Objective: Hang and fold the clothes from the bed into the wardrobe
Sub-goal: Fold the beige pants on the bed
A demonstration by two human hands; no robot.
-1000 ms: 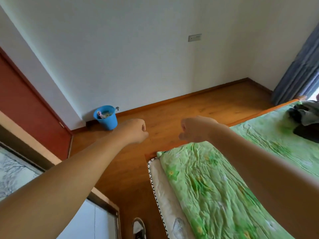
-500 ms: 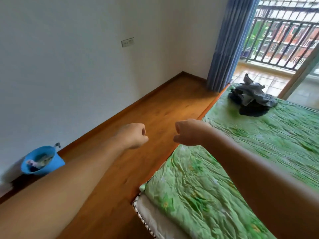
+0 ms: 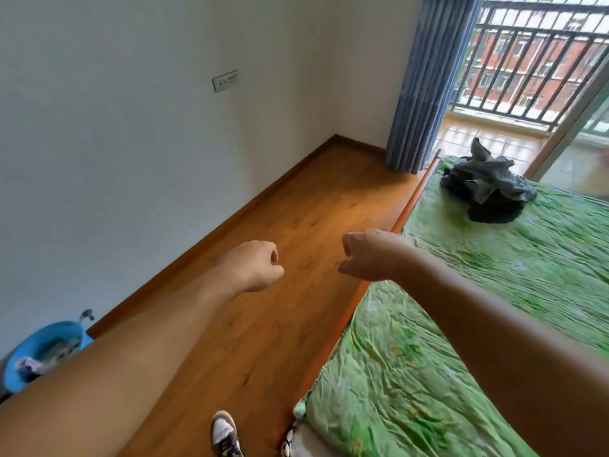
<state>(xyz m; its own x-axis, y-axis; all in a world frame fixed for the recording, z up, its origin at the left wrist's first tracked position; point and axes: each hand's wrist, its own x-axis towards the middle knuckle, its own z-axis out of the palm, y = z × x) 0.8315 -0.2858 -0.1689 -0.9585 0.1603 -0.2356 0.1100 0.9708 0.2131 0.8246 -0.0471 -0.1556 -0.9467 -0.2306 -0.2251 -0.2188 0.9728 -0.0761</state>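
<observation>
The left hand [image 3: 253,267] and the right hand [image 3: 365,255] are held out ahead at about one height, near each other but apart. Each is curled into a fist in which nothing is gripped, and the pose is judged an idle carry rather than a grasp. The left is seen over the floor [image 3: 296,206], the right over the wooden edge of the bed [image 3: 494,291], which is spread with a crumpled green sheet. The clothes [image 3: 487,189], a dark grey heap, are piled at the far end of the bed, well apart from both hands and near the curtain [image 3: 425,84] and the balcony door. An approach along the bedside is therefore judged necessary before anything can be lifted. No wardrobe is shown, so it cannot be told where the heap is to be carried. A shoe [image 3: 224,433] is seen on the floor at the bottom edge, and a blue bucket [image 3: 43,354] is set against the wall at the left.
</observation>
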